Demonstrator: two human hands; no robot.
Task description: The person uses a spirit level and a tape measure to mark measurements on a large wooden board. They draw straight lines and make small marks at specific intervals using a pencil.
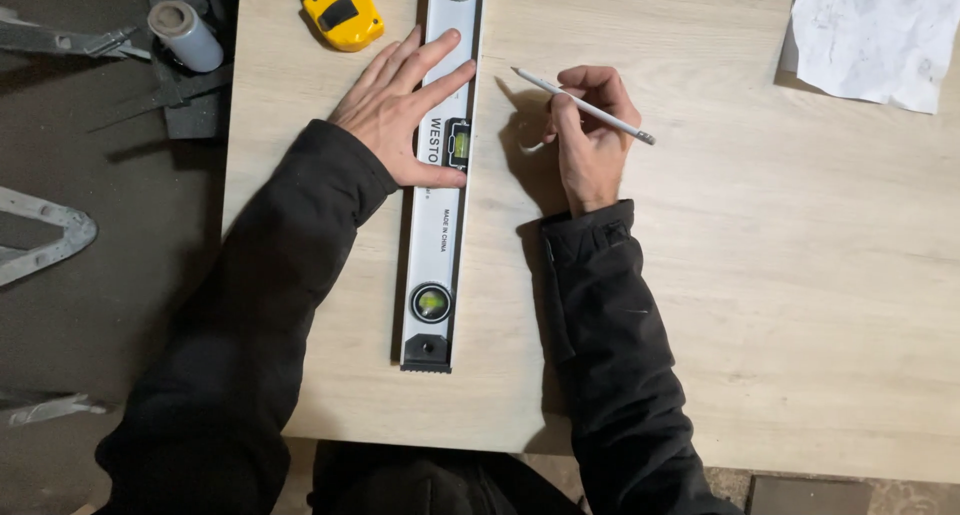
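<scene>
A long silver spirit level (437, 255) with green vials lies lengthwise on a pale wooden board (760, 275). My left hand (405, 110) rests flat on the level's upper half, fingers spread, pressing it down. My right hand (588, 135) is just right of the level and holds a white pencil (585, 106). The pencil's tip points left toward the level's edge and sits a little above the board. Both arms wear black sleeves.
A yellow tape measure (343, 15) lies on the board near the top left. A crumpled white paper sheet (875, 35) sits at the top right corner. Left of the board, on the dark floor, are a grey tube (185, 35) and metal parts (45, 235).
</scene>
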